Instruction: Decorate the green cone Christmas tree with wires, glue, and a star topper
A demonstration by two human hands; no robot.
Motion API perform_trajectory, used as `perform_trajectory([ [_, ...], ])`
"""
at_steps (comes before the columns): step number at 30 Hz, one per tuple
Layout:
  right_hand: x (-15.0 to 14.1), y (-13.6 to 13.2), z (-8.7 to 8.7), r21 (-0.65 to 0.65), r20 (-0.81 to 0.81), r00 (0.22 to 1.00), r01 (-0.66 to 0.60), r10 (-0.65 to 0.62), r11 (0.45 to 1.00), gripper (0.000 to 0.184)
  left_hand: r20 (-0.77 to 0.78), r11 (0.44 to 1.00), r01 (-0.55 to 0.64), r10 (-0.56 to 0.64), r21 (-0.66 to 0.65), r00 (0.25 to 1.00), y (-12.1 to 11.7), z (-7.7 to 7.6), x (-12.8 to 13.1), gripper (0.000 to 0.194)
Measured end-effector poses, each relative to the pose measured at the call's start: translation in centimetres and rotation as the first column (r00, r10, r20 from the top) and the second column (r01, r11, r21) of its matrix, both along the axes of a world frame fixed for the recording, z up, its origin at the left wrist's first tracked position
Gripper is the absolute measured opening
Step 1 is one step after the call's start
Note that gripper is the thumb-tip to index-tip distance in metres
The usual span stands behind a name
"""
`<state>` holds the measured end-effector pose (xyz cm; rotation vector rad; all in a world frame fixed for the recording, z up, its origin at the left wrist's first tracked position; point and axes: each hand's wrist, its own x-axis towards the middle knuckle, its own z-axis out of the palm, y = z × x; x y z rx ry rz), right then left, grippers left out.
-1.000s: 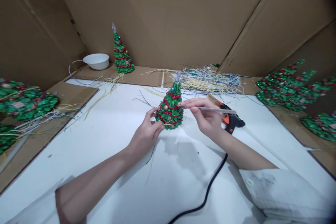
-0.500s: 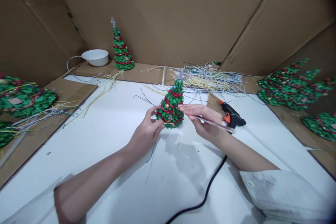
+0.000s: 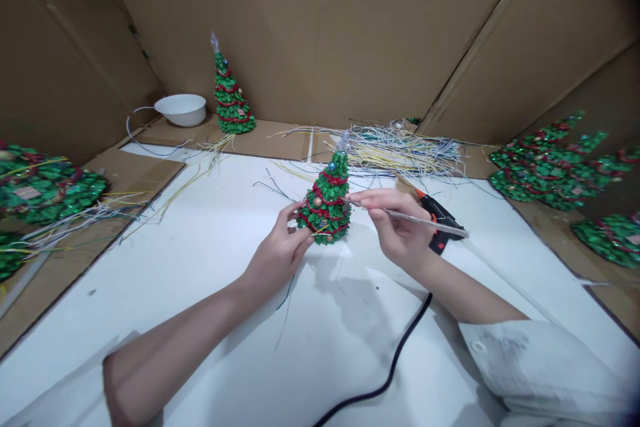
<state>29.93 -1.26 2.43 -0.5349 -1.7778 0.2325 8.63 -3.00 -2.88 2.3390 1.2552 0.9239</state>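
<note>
A small green Christmas tree (image 3: 326, 200) with red trim and small beads stands upright on the white table (image 3: 200, 280). My left hand (image 3: 277, 250) grips its base from the left, fingers closed on it. My right hand (image 3: 395, 223) pinches a thin clear stick (image 3: 430, 221), its tip touching the tree's right side and its far end pointing right. A black and orange glue gun (image 3: 443, 220) lies just behind my right hand, its black cord (image 3: 395, 360) running toward me.
A finished tree (image 3: 230, 97) and a white bowl (image 3: 181, 109) stand at the back left. A heap of thin wires (image 3: 400, 147) lies at the back. More green trees lie at the right (image 3: 550, 160) and left (image 3: 40, 187). Cardboard walls surround the table.
My right hand has tilted the clear stick from drooping down-right to nearly level, with its tip kept at the tree. My left hand has stayed on the tree's base.
</note>
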Motion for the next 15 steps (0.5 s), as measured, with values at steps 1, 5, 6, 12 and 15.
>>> perform_trajectory([
  [1,-0.02,-0.06,0.05,0.019,-0.02,1.0,0.01,-0.01,1.0,0.016,0.002,1.0,0.003,-0.003,0.0,1.0,-0.01,-0.02,-0.01,0.024],
  [5,-0.06,-0.2,0.25,0.095,0.015,1.0,0.007,-0.009,0.995,0.018,0.019,1.0,0.023,-0.023,0.016,1.0,-0.04,0.03,-0.08,0.018],
  [6,-0.05,-0.22,0.33,0.098,0.028,1.0,0.003,-0.006,0.995,0.019,0.029,0.999,0.025,-0.025,0.021,0.999,-0.04,0.09,-0.07,0.018],
  [12,-0.04,-0.31,0.8,0.143,0.126,0.992,0.014,-0.032,0.99,0.02,0.099,0.999,-0.024,0.02,0.038,0.995,-0.47,0.62,0.17,0.015],
  [15,0.03,-0.37,0.82,0.192,0.178,0.98,0.054,-0.089,0.98,0.021,0.164,0.999,-0.016,0.009,0.04,0.986,-0.78,0.85,0.12,0.019],
])
